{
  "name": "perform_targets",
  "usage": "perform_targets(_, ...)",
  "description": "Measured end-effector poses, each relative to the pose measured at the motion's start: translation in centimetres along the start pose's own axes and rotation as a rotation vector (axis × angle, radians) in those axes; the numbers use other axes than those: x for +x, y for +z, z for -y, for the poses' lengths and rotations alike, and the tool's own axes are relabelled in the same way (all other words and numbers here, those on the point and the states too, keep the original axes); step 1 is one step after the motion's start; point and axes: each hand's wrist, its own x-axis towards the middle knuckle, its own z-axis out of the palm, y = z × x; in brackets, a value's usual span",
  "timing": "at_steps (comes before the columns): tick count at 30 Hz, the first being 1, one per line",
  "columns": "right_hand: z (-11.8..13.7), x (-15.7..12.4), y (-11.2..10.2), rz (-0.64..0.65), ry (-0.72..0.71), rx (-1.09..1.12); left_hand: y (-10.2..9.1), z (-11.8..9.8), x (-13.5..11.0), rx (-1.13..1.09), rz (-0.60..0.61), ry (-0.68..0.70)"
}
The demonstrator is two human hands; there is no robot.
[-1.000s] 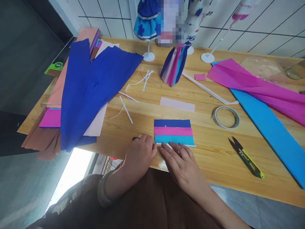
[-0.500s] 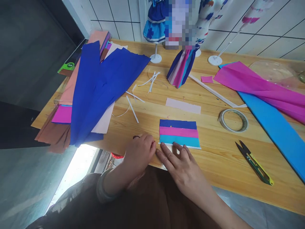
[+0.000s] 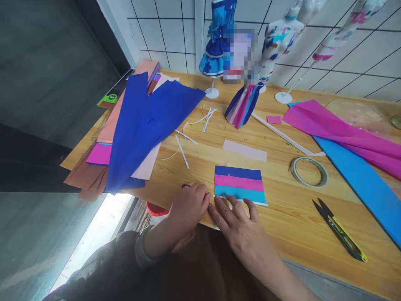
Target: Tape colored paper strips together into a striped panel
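Note:
A small panel of three paper strips (image 3: 239, 184), dark blue, pink and turquoise, lies flat near the front edge of the wooden table (image 3: 294, 225). A thin white strip runs along its near edge. My left hand (image 3: 188, 205) is curled with its fingertips pinched at the panel's near left corner, on what looks like the end of that white strip. My right hand (image 3: 236, 221) lies flat with spread fingers, its tips on the near edge of the panel.
A tape roll (image 3: 308, 171) and yellow-handled snips (image 3: 340, 230) lie to the right. Big blue crepe sheets (image 3: 147, 125) cover the left, pink (image 3: 341, 133) and turquoise sheets (image 3: 360, 179) the right. A pale strip (image 3: 244, 149), white offcuts and dressed doll stands (image 3: 242, 104) sit behind.
The camera has tilted up, so everything sits lower in the picture. My hands stay at the panel's near edge; the right fingers have spread a little.

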Motion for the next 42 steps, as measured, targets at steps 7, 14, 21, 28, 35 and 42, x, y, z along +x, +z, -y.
perform_targets(7,-0.8,-0.1,0.9,-0.073,-0.089,0.062,-0.1,0.0,-0.1,-0.023,-0.017,0.002)
perform_targets(14,-0.3,-0.2,1.0,-0.062,-0.027,0.094,-0.4,-0.1,-0.2,-0.029,-0.030,0.009)
perform_targets(21,0.0,0.1,0.7,-0.056,-0.006,0.078,-0.4,0.0,-0.3,-0.028,-0.043,0.010)
perform_targets(28,-0.1,-0.2,0.7,-0.049,-0.020,0.092,-0.2,0.2,-0.2,-0.077,-0.026,-0.004)
perform_targets(35,-1.0,-1.5,1.3,-0.144,0.057,0.277,0.1,0.5,0.0,-0.093,-0.035,-0.006)
perform_targets(42,-1.4,-2.7,1.5,-0.333,0.073,0.403,0.4,0.7,0.2,-0.067,-0.039,0.006)
